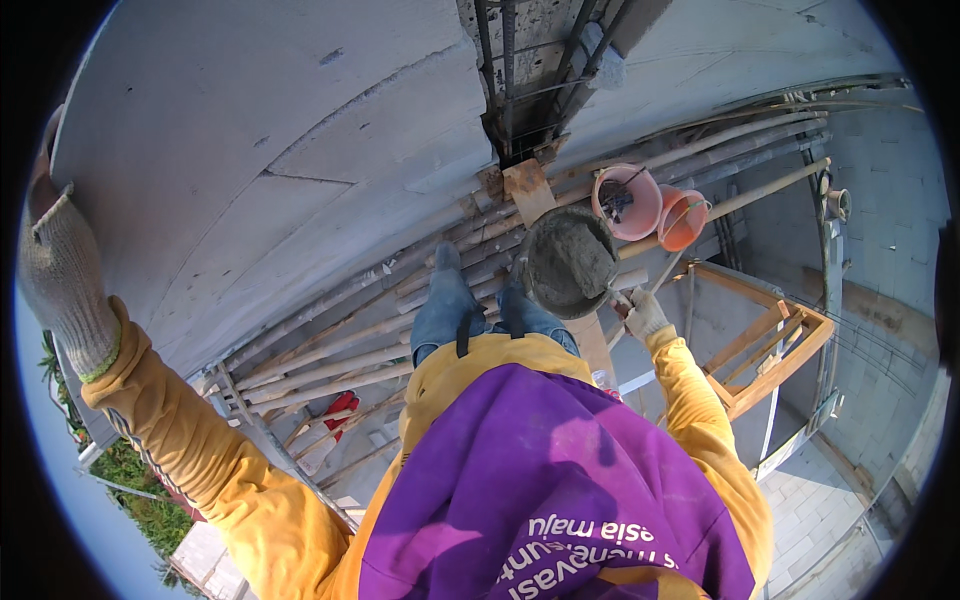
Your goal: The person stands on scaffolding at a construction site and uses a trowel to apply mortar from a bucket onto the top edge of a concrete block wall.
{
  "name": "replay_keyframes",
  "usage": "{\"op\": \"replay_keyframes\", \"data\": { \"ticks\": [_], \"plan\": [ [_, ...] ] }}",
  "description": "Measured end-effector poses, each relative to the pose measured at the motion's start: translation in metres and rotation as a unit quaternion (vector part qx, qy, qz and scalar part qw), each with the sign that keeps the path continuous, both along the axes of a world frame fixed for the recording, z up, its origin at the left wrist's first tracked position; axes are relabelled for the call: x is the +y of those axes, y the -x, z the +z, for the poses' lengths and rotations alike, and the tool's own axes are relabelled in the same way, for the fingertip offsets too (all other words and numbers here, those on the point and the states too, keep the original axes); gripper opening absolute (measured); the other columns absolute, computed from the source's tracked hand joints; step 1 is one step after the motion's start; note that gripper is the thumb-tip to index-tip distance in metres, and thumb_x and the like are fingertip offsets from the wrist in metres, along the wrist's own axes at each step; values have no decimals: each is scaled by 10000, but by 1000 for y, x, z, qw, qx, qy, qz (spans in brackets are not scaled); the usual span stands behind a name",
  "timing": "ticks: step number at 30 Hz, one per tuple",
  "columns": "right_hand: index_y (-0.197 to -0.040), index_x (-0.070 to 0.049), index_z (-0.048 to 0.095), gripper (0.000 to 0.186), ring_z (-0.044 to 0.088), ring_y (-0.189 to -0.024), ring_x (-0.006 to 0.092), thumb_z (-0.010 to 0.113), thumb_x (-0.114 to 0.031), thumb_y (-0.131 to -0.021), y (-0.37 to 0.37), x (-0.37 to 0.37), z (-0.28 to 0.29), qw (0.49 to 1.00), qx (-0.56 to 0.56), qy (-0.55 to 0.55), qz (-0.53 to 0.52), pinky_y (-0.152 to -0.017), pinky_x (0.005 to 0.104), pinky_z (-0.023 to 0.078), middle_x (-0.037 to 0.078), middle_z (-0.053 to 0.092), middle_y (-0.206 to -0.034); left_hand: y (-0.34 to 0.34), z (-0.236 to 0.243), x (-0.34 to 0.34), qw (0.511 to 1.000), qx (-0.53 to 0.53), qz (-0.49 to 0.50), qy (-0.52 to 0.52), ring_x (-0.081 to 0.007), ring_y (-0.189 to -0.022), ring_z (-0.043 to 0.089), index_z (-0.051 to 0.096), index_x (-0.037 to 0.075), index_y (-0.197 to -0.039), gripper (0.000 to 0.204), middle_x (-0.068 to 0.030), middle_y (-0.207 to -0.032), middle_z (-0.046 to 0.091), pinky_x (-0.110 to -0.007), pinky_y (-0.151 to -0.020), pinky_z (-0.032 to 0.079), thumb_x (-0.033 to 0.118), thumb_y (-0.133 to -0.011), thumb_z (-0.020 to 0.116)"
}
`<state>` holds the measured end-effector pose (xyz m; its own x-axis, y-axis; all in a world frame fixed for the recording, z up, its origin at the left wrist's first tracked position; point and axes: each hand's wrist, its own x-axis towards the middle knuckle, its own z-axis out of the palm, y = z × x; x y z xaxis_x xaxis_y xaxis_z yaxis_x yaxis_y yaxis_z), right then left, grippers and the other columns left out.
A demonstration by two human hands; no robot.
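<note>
My right hand [645,314], in a pale knit glove, is closed round the handle of a trowel [597,275]. The trowel's blade lies in a round dark bucket [530,285] of wet grey mortar [565,255], in front of my legs. Far out to the left, my left hand [55,225], gloved with bare fingertips, grips the outer edge of the grey block wall [250,130]. Its fingers are partly hidden by that edge.
Bamboo poles [340,360] form the scaffold under me, with a wooden plank [528,190] across them. Beside the mortar stand a pink bucket [645,205] and an orange bucket [683,222]. A wooden frame [770,350] is at right; steel bars [508,70] rise in a wall gap.
</note>
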<state>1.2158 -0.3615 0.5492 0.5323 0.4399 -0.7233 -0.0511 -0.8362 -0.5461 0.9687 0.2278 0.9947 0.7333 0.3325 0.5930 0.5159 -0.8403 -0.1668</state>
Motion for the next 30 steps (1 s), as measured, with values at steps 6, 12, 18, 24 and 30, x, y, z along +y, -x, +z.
{"op": "replay_keyframes", "data": {
  "ticks": [6,12,18,24,30],
  "plan": [
    [-903,-30,654,202,560,-464,181,671,-226,-948,-47,77,18,993,102,13,-53,-430,327,446,57,619,-673,-19,-6,-33,995,-52,51,69,-247,-978,726,667,98,-1303,652,-160,-1139,718,-397,-879,575,586,-1057,310],
    [-992,-70,588,250,639,-685,244,506,-303,-1025,-172,250,-59,975,203,58,-74,-520,394,523,90,634,-821,-57,-16,-49,987,-83,105,93,-229,-983,703,651,57,-1312,678,-176,-1165,687,-375,-890,549,567,-1069,277],
    [-990,-55,603,213,657,-720,270,520,-251,-996,-171,325,-60,976,150,22,155,-595,415,535,102,656,-842,-25,4,-46,998,-36,57,-11,-229,-993,701,674,76,-1284,574,-150,-1132,708,-380,-883,550,483,-1081,324],
    [-989,-40,618,181,674,-754,295,534,-199,-967,-172,235,-17,973,175,-36,146,-669,436,548,115,678,-864,-41,-18,-38,996,-75,38,14,-221,-1008,706,701,116,-1252,435,-116,-1125,728,-376,-883,559,364,-1092,382],
    [-987,-25,633,156,692,-789,321,548,-146,-938,-119,149,78,987,123,-14,98,-743,457,561,127,700,-885,-19,2,-28,999,-21,-16,28,-237,-1028,708,683,112,-1275,471,-127,-1171,714,-390,-884,575,424,-1087,383]
  ]
}}
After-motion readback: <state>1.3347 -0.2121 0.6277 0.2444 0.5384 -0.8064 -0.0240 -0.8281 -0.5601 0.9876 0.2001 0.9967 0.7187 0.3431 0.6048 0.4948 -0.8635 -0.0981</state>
